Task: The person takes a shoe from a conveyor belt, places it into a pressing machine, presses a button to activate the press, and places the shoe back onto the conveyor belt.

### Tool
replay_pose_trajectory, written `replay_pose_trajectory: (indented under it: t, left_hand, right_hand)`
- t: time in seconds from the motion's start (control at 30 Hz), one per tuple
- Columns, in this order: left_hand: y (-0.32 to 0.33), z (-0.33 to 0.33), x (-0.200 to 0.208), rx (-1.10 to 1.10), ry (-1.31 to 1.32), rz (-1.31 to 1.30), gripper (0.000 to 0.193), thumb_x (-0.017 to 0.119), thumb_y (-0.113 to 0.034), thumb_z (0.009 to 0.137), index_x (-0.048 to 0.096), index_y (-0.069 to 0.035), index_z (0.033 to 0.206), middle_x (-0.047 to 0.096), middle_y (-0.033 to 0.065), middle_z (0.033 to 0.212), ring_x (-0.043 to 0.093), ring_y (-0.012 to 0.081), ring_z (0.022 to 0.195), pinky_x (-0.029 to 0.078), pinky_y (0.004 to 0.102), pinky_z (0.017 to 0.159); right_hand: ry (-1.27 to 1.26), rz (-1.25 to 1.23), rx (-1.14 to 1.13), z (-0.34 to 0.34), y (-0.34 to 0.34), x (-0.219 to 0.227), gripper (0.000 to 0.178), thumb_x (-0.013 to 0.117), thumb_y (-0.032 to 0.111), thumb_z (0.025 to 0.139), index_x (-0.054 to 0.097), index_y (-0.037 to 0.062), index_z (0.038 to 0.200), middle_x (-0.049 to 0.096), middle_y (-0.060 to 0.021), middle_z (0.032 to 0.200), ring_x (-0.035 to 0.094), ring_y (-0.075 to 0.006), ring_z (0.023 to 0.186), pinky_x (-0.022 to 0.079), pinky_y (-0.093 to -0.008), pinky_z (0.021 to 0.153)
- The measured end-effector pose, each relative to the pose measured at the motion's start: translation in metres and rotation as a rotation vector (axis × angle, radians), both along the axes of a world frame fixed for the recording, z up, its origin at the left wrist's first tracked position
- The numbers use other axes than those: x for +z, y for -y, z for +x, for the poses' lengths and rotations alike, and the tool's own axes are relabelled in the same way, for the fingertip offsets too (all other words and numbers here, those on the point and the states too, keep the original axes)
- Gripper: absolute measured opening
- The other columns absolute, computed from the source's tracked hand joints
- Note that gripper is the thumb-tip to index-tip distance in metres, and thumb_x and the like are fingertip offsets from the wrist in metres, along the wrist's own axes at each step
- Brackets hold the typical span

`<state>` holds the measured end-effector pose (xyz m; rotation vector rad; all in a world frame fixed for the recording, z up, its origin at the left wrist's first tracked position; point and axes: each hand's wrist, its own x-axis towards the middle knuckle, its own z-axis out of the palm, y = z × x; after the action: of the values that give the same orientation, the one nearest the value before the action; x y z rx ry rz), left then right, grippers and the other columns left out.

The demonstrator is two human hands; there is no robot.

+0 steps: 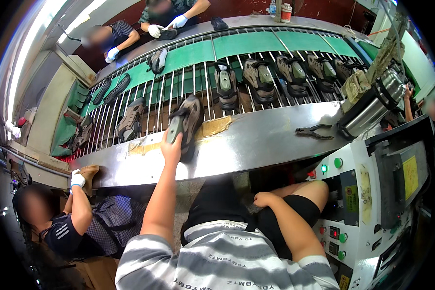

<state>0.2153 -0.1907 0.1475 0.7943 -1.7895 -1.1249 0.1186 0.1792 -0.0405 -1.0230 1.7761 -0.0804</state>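
Observation:
My left hand [172, 147] reaches forward over the near edge of the metal bench and grips a brown and black shoe [194, 120] by the green shoe last [176, 126] inside it. The shoe is tilted, partly over the rollers and partly over the bench; whether it touches the metal I cannot tell. My right hand [263, 198] rests on my thigh, loosely closed, with nothing seen in it. Right of the held shoe, several similar shoes stand in a row on the rollers, the nearest a shoe [225, 88] on its own last. Another shoe [131, 121] lies to the left.
Beyond the rollers [152, 92] runs a green belt [193, 54] with a dark shoe [157, 61] on it. Pliers [315, 132] and a steel flask [374, 107] sit at right on the bench [261, 140]. A control cabinet [334, 175] stands right. Gloved co-workers sit across and at left.

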Motion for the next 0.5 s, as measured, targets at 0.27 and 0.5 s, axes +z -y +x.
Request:
replay_pose_trajectory:
  t: [0.27, 0.5]
  left_hand:
    - [0.035, -0.155, -0.005, 0.208, 0.116, 0.065, 0.050, 0.069, -0.026, 0.074, 0.060, -0.001, 0.116, 0.067, 0.0159, 0.099, 0.064, 0.0294, 0.091, 0.047, 0.0371, 0.084]
    - [0.046, -0.219, -0.055, 0.035, 0.073, -0.036, 0.057, 0.069, -0.014, 0.080, 0.048, 0.004, 0.129, 0.044, 0.0181, 0.138, 0.043, 0.0300, 0.128, 0.032, 0.0364, 0.106]
  right_hand:
    - [0.239, 0.233, 0.622, 0.060, 0.040, -0.121, 0.040, 0.063, 0.027, 0.076, 0.069, 0.0011, 0.106, 0.065, -0.0171, 0.112, 0.062, -0.0288, 0.100, 0.048, -0.0410, 0.087]
    - [0.631, 0.275, 0.659, 0.194, -0.036, -0.276, 0.033, 0.058, 0.027, 0.081, 0.069, 0.0068, 0.104, 0.066, -0.0130, 0.107, 0.060, -0.0269, 0.095, 0.046, -0.0431, 0.086]
